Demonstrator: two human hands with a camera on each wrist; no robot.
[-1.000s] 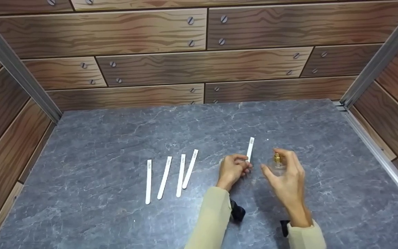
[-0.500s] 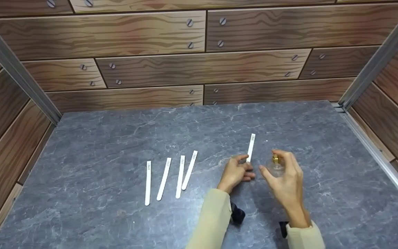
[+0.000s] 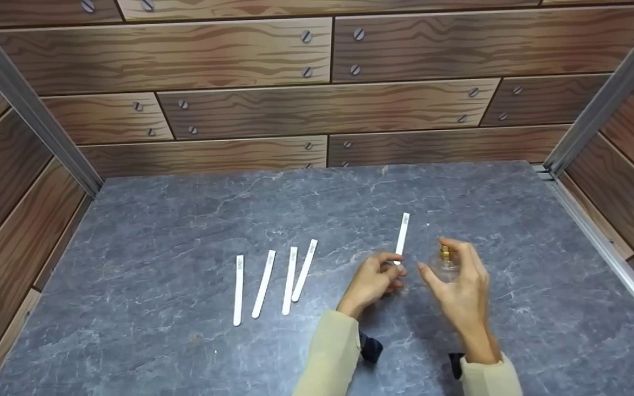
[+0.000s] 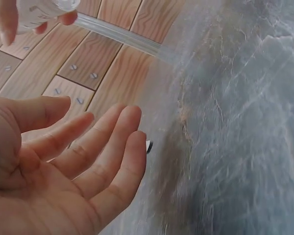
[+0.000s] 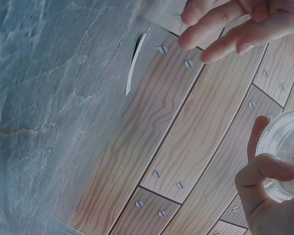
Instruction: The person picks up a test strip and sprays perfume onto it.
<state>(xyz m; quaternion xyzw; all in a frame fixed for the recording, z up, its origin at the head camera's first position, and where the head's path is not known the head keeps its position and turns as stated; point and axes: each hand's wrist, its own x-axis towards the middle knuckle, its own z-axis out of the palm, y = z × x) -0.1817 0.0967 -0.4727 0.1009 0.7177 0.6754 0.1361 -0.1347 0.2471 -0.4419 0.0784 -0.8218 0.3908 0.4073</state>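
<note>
Head view: at right, bottle pinched in grip of right hand; nearby, left hand, grip spread, beside strip; farther left on tabletop, four more strips.

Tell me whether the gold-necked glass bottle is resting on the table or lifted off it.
Lifted off: the right hand grips the bottle, and both wrist views show it against the wall panels, clear of the table.

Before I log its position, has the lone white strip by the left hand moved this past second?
Yes: the strip shifted slightly toward the back wall, judged against the white speck on the table.
</note>
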